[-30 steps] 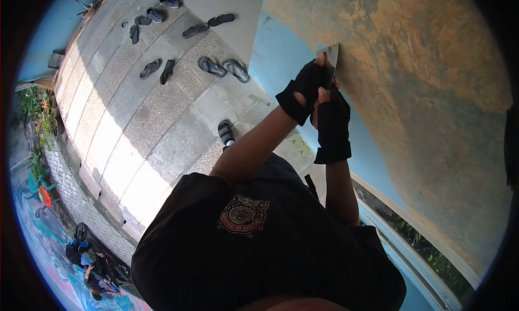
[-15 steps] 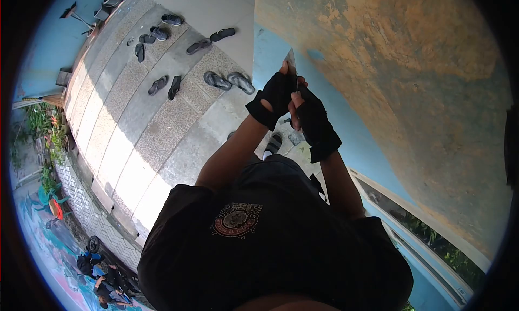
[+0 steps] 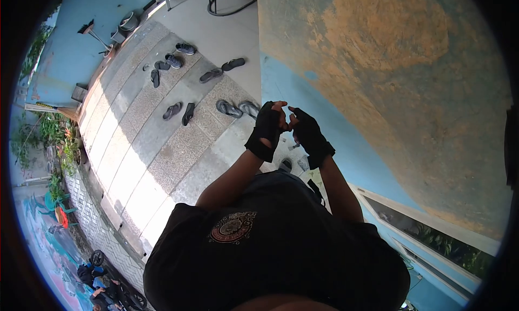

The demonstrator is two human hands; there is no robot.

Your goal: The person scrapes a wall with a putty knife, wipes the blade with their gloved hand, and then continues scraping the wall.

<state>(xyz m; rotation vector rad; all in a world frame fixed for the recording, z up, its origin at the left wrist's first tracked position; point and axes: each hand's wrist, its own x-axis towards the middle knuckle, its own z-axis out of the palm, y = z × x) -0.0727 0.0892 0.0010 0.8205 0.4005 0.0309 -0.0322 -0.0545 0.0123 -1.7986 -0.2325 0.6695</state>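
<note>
My left hand [image 3: 270, 126], in a black fingerless glove, is raised in front of my body with its bare fingers curled toward the right. Close beside it, my right hand [image 3: 308, 131] wears the same kind of glove, its thumb and fingers bent toward the left hand. A narrow gap shows between the fingertips. What either hand holds is hidden or too thin to make out; no blade shows now. Both hands are near the wall [image 3: 389, 89], whose blue paint is partly covered by a rough brown and grey patch.
Several sandals [image 3: 229, 109] and shoes [image 3: 185, 48] lie on the tiled floor [image 3: 162, 143]. A dark chair [image 3: 232, 5] stands at the top. Buckets [image 3: 128, 22], brooms [image 3: 94, 34] and plants [image 3: 67, 149] line the far side. Near the motorcycle [image 3: 127, 289], a person is partly visible at lower left.
The pointed flat metal blade that stood up between my hands is out of sight. My hands have lowered and parted slightly at the fingertips. The view has shifted, bringing the chair in.
</note>
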